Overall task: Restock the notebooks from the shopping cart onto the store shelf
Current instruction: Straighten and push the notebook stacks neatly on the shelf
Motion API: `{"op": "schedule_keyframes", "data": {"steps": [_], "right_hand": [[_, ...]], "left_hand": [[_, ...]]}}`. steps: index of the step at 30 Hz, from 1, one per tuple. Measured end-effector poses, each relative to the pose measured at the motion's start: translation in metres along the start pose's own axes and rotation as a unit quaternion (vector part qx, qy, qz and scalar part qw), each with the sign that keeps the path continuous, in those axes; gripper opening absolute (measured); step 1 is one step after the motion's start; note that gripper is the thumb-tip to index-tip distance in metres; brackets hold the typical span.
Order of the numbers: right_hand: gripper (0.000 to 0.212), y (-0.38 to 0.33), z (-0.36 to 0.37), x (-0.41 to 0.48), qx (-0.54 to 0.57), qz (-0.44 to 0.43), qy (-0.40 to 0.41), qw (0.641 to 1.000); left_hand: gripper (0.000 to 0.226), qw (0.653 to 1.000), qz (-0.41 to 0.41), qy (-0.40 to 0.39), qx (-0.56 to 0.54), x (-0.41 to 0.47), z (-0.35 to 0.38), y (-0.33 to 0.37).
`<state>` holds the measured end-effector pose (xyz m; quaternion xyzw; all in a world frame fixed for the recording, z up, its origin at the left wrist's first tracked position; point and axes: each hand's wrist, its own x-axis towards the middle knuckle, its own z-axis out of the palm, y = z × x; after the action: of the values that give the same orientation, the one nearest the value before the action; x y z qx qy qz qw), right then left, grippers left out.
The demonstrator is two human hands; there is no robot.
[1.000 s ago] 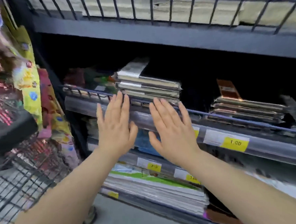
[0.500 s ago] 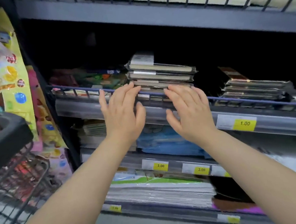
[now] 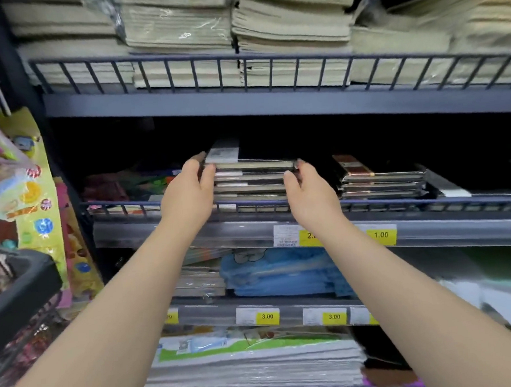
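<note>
A stack of dark wrapped notebooks (image 3: 249, 180) lies on the middle shelf (image 3: 191, 234) behind its low wire rail. My left hand (image 3: 188, 194) is against the stack's left side, thumb on the front corner and fingers reaching behind. My right hand (image 3: 309, 191) is against the right side, fingertips curled at the top notebook's right end. Both hands flank the stack; whether they squeeze it or only touch it is unclear. The shopping cart (image 3: 18, 294) shows at the left edge with its black rim.
A second stack of dark notebooks (image 3: 382, 181) lies to the right on the same shelf. Beige paper packs (image 3: 283, 33) fill the shelf above. Lower shelves hold blue folders (image 3: 283, 274) and exercise books (image 3: 252, 364). Colourful hanging packets (image 3: 33, 207) hang at the left.
Both hands rose from the shelf's front rail and spread to either side of the notebook stack. The camera tilted up, bringing the upper shelf into view.
</note>
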<state>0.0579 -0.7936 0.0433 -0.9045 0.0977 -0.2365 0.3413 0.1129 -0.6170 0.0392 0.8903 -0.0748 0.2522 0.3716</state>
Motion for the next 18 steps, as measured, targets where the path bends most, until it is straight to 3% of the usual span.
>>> {"op": "schedule_keyframes", "data": {"steps": [4, 13, 18], "right_hand": [[0.043, 0.005, 0.005, -0.003, -0.003, -0.005, 0.047, 0.999], [0.043, 0.013, -0.001, -0.019, 0.047, -0.067, 0.042, 0.996], [0.041, 0.017, -0.002, -0.016, 0.052, -0.066, 0.056, 0.995]], "left_hand": [[0.039, 1.0, -0.012, 0.002, 0.005, 0.003, 0.002, -0.004], [0.052, 0.998, -0.018, -0.061, 0.025, 0.013, -0.005, -0.005], [0.06, 0.989, 0.007, -0.127, -0.07, 0.003, -0.011, -0.013]]}}
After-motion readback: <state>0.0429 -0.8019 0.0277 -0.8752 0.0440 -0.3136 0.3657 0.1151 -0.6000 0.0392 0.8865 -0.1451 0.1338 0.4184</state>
